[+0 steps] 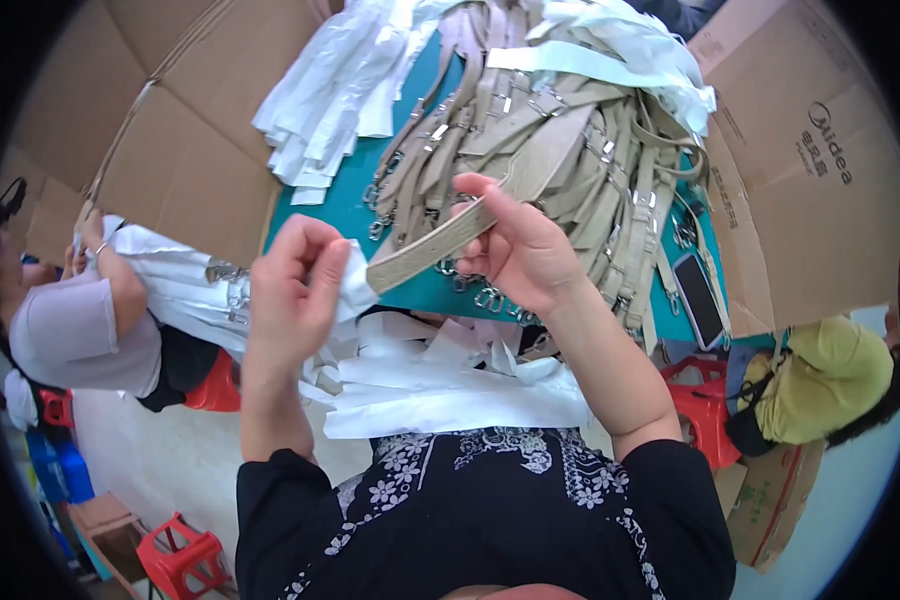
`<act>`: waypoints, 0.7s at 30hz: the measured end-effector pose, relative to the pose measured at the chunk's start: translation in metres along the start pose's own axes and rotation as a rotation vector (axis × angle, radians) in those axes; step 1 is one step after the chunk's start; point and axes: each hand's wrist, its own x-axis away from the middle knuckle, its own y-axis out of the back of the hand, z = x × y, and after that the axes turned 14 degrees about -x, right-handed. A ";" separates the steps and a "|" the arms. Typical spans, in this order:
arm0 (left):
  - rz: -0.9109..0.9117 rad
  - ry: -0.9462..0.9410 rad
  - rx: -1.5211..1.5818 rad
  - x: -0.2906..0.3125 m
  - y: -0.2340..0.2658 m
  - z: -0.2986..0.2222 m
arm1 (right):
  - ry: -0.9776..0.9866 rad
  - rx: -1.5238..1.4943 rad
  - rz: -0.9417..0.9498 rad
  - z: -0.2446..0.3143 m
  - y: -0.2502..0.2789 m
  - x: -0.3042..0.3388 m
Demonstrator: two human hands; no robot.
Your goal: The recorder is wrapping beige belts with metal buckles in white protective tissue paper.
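A beige bag strap (425,252) stretches between my hands above the table's near edge. The fingers of my left hand (298,275) are closed round its near end, where a piece of white wrapping (357,282) covers it. Further along, the strap runs between the thumb and fingers of my right hand (525,245), palm turned up. Behind it lies a heap of similar beige straps (620,205) with silver clasps and buckles. White wrapping strips (325,95) hang over the heap's far left side, and more white sheets (450,395) rest across my lap.
The table top (345,190) is teal. A dark phone (698,300) lies at its right edge. Large cardboard boxes (205,150) stand left and right. Co-workers sit either side, one in a lilac top (85,335), one in yellow (825,385). A red stool (182,555) stands lower left.
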 end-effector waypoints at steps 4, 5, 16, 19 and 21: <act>0.091 0.059 0.020 -0.003 0.022 0.020 | 0.168 -0.201 -0.205 0.007 0.043 -0.006; 0.128 0.129 0.060 0.000 0.018 0.031 | 0.227 -0.177 -0.264 0.012 0.054 -0.006; 0.235 0.268 0.554 0.041 -0.064 0.114 | 0.390 0.725 -0.396 -0.038 0.026 -0.005; 0.221 0.227 0.537 0.046 -0.066 0.118 | 0.285 0.604 -0.399 -0.070 0.029 -0.003; 0.201 0.231 0.493 0.053 -0.064 0.130 | 0.456 0.627 -0.408 -0.073 0.032 -0.001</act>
